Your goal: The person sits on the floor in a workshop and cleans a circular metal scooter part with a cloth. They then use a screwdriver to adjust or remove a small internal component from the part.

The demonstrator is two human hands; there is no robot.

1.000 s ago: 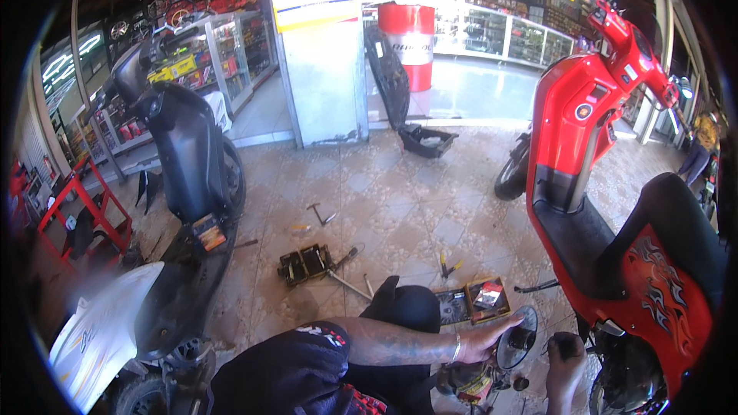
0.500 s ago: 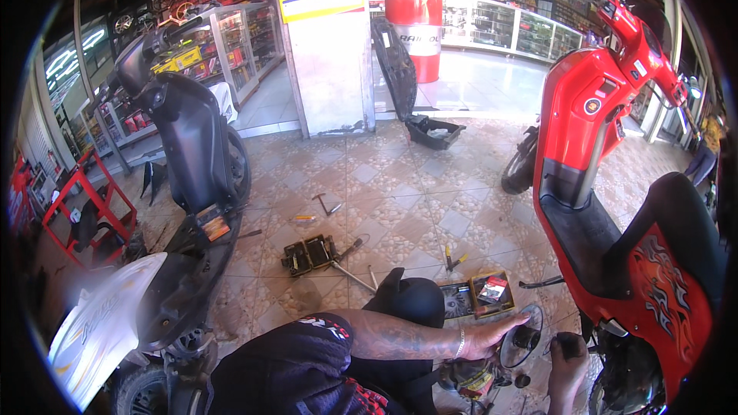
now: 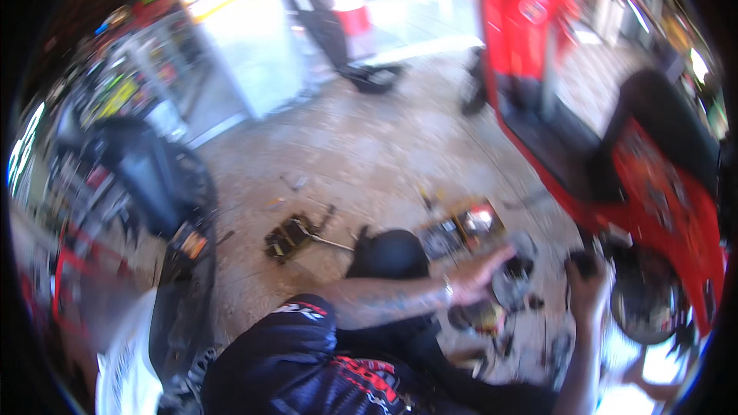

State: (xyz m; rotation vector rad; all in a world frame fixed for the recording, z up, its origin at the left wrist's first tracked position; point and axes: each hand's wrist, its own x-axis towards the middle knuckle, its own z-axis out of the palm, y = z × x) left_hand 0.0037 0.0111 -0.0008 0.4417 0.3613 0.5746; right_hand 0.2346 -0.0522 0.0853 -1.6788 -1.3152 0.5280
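My left hand [image 3: 480,275] reaches across from the left, its fingers at the rim of a round grey metal part [image 3: 516,286] with a dark hub. It appears to grip that part, though blur softens the fingers. To its right, my right hand [image 3: 590,290] is raised with its fingers closed round a small dark object [image 3: 586,263], too blurred to name. A bundle of cloth or mixed items [image 3: 486,318] lies on the floor just below the round part.
A red scooter [image 3: 553,119] stands at the right, a dark and white one [image 3: 146,177] at the left. Two open tool cases, one [image 3: 289,238] in the middle and one [image 3: 483,220] nearer my hands, lie on the tiled floor. A pillar [image 3: 250,58] rises behind.
The whole view has tilted and shifted with motion blur. My right hand now sits higher in the picture, beside the red scooter's wheel. Both hands keep what they had.
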